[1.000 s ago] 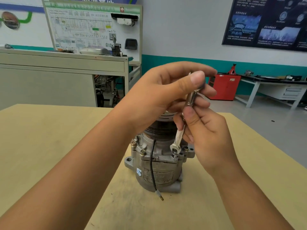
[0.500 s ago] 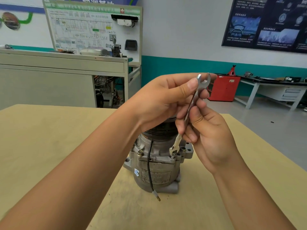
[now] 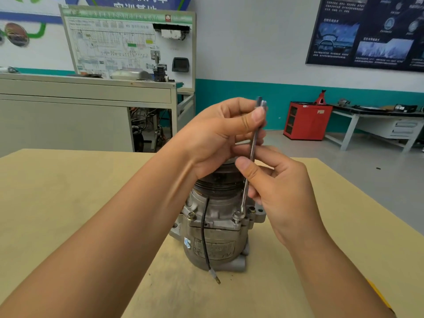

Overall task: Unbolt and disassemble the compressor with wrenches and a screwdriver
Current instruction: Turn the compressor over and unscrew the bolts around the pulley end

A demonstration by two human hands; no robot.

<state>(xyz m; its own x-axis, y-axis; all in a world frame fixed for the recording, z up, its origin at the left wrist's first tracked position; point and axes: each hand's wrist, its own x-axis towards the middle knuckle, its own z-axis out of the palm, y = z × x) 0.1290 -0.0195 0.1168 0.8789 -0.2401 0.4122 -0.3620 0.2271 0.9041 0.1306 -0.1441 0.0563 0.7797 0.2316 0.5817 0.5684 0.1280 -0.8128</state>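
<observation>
Both grips are closed on the slim silver open-end wrench (image 3: 251, 154). The left hand (image 3: 213, 138) pinches its top end between thumb and fingers, and the right hand (image 3: 280, 189) pinches the shank lower down. The wrench stands nearly upright, its lower head on a silver bolt (image 3: 236, 218) at the flange of the grey cast-metal compressor (image 3: 215, 228). That stands upright mid-width on the pale tan tabletop (image 3: 68, 203), a thin black wire (image 3: 203, 230) trailing down its front. Bare surface spreads wide on both sides — the far edge runs just behind the hands, and the right edge slants away.
</observation>
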